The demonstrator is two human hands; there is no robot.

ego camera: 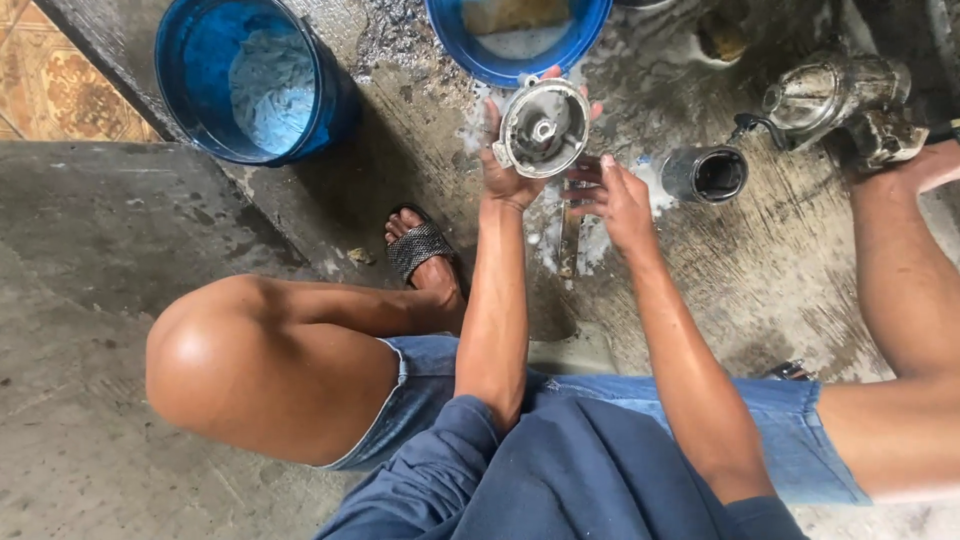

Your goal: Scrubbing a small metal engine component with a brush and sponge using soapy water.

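Dull grey metal housing (544, 127), glossy blue plastic bucket (250, 80), rough wet concrete floor (740, 270), denim shorts (800, 440)

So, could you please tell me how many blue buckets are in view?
2. One blue bucket stands at the upper left with pale stuff inside; another blue bucket sits at the top edge, cut off, just beyond the round metal part in the left hand.

Left hand (512, 165) holds round metal housing (544, 127) (right hand (618, 200) beside).
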